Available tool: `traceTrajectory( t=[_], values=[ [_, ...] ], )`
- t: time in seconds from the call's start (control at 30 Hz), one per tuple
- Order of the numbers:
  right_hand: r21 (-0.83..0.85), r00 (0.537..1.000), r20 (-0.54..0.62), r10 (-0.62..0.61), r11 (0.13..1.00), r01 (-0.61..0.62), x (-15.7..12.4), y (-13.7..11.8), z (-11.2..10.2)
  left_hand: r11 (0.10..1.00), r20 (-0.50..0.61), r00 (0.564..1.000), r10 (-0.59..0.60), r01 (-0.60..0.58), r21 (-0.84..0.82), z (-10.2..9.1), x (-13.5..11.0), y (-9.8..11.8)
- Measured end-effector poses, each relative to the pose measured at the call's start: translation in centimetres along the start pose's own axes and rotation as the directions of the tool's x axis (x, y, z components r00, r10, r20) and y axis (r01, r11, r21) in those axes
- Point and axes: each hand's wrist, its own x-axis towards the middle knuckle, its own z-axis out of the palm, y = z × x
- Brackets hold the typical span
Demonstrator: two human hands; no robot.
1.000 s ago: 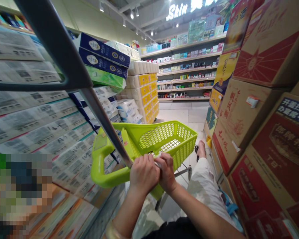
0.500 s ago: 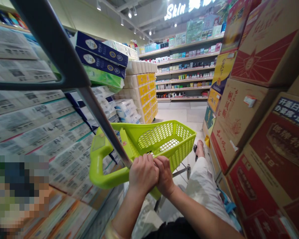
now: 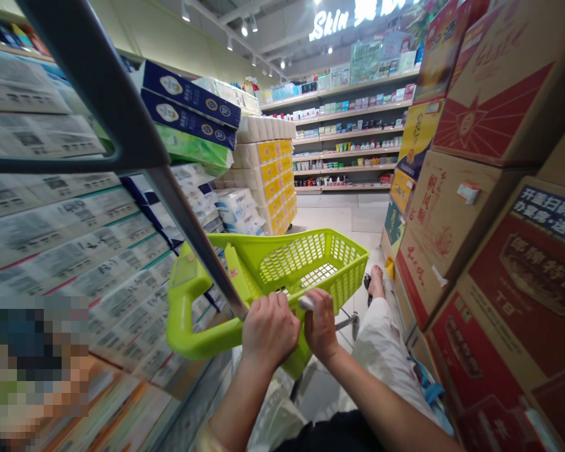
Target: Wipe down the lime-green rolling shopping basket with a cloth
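Observation:
A lime-green plastic shopping basket is directly in front of me. From its near side a metal pole slants up to a dark grey handle frame. My left hand is closed over the basket's near rim, right beside the foot of the pole. Just to its right, my right hand is raised at the rim with its fingers curled. A small whitish thing shows at the thumb and fingertips, too small to name. The mesh floor of the basket shows through in part.
Stacked paper packs line the left side. Further back stand yellow-and-white packs. Big cartons rise close on the right, beside an outstretched leg. Stocked shelves are at the back.
My right hand has lifted and turned at the rim, parting from my left hand, and a whitish thing now shows at its fingertips. My left hand stays put.

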Motion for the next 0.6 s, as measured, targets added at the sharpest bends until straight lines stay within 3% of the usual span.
traceTrajectory(
  t=[0.1, 0.2, 0.37, 0.47, 0.6],
  values=[
    [0.071, 0.995, 0.064, -0.076, 0.995, 0.072, -0.3, -1.1, 0.1, 1.0, 0.009, 1.0, 0.001, -0.001, 0.001, -0.1, 0.0, -0.1],
    [0.03, 0.992, 0.074, -0.1, 0.995, 0.098, 0.2, 0.8, -0.6, 1.0, 0.019, 1.0, 0.001, -0.001, -0.003, -0.2, 0.0, -0.2],
    [-0.071, 0.993, -0.083, 0.079, 0.994, -0.085, 1.2, 4.3, -1.3, 1.0, 0.016, 1.0, -0.006, 0.006, -0.004, 0.0, 0.0, -0.2],
    [-0.068, 0.984, -0.125, 0.123, 0.989, -0.132, 1.1, 3.3, -0.8, 1.0, 0.009, 1.0, 0.001, -0.001, -0.005, 0.2, 0.0, -0.1],
    [0.016, 1.0, -0.01, 0.013, 1.0, -0.012, 0.3, 0.1, -0.1, 1.0, 0.009, 1.0, -0.002, 0.002, 0.001, 0.1, 0.0, -0.1]
  ],
)
